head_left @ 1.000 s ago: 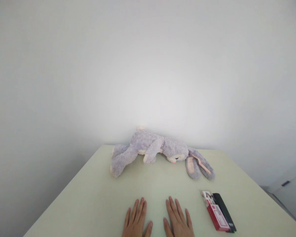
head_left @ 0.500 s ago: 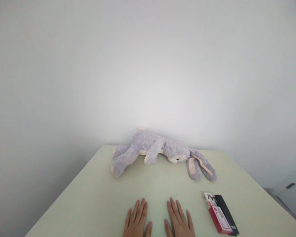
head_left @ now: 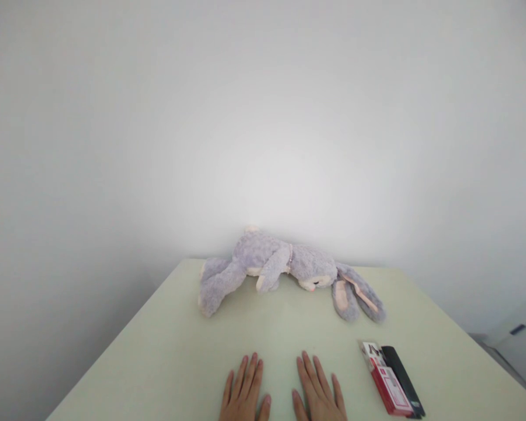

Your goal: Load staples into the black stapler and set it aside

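My left hand (head_left: pixel 243 392) lies flat on the pale green tabletop (head_left: pixel 166 356), palm down, fingers stretched out and holding nothing. Beside it, with a gap between the thumbs, my right hand (head_left: pixel 319 390) rests the same way, also without anything in it. Beyond both hands a grey-lilac plush rabbit (head_left: pixel 263 254) lies on its side, head and long ears to the right, legs to the left. To the right of my right hand is a red and white package (head_left: pixel 390 386), and a slim black case (head_left: pixel 404 380) lies against its right side. Neither hand touches these things.
A plain pale wall (head_left: pixel 263 128) stands directly behind the table's far edge, close to the rabbit. At the far right, below table height, a white panel with a dark handle (head_left: pixel 518 330) shows.
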The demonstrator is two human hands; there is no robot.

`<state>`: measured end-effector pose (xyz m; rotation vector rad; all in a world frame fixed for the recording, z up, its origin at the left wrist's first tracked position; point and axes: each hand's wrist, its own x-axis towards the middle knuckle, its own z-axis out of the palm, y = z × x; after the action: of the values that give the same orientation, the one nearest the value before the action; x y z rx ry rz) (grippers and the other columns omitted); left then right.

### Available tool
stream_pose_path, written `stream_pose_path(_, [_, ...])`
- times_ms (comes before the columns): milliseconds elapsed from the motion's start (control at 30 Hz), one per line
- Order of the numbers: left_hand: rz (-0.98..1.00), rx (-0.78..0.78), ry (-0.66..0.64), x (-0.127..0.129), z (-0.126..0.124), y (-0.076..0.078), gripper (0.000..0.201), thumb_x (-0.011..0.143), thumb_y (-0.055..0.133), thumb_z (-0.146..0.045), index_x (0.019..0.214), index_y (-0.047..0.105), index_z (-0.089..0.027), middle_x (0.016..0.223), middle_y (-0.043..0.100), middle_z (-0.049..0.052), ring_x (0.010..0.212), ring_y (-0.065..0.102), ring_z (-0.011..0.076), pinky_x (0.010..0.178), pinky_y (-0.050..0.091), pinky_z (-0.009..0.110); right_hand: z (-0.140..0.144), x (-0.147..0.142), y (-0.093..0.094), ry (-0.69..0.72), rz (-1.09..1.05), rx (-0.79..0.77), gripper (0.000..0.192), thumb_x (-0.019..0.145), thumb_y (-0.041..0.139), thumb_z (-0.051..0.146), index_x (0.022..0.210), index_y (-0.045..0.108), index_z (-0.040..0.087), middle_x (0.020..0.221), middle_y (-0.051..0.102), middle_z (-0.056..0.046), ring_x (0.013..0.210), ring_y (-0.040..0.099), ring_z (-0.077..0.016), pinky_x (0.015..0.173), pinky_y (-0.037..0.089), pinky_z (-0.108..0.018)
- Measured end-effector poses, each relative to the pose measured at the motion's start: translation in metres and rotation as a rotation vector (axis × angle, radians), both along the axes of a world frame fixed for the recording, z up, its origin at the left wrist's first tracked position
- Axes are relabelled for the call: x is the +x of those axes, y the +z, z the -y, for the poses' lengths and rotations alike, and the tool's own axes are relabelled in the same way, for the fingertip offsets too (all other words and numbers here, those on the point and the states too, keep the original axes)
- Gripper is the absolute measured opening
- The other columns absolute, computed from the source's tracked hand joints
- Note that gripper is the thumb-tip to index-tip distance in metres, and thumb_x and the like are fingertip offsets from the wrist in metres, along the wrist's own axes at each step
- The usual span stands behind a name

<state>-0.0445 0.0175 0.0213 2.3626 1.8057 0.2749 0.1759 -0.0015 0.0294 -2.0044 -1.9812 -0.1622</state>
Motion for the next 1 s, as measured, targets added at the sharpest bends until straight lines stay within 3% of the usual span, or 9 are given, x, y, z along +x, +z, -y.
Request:
stream_pose_path(267, [0.015,-0.064,-0.025,-0.0039,-0.0004,0.0068,0.061,0.102,0.037,-0.046,0.157,0.014,-0.036,0.166,0.015,-0.006,0.155,0.025,0.0307,0.125,0.025,0.061,-0.0004,-0.0002,0.0002,-0.002,0.007,-0.008,0.057,0.094,0.045,0.047,0.149,0.050,0.034,0.158,0.042,0.003,0.144,0.046,-0.0330,0.119,0.033,-0.062])
stream_pose_path(533, [0.022,0.023,-0.025,-0.0041,-0.0001,-0.0007,0.063,0.100,0.045,-0.044,0.156,0.018,-0.036,0.165,0.021,-0.004,0.153,0.031,0.0293,0.125,0.028,0.053,-0.0001,0.0006,0.0005,0.003,0.009,0.002,0.057,0.094,0.046,0.046,0.149,0.050,0.034,0.158,0.041,0.003,0.145,0.046,-0.0325,0.120,0.032,-0.061])
stream_pose_path(1000, [0.030,-0.068,-0.043,-0.0048,0.0007,0.0058,0.069,0.098,0.044,-0.048,0.158,0.013,-0.033,0.166,0.013,-0.004,0.155,0.023,0.0329,0.125,0.024,0.062,-0.0014,0.0010,-0.0082,-0.001,0.028,0.025,0.057,0.093,0.044,0.046,0.149,0.051,0.034,0.158,0.041,0.004,0.144,0.046,-0.0326,0.120,0.032,-0.062])
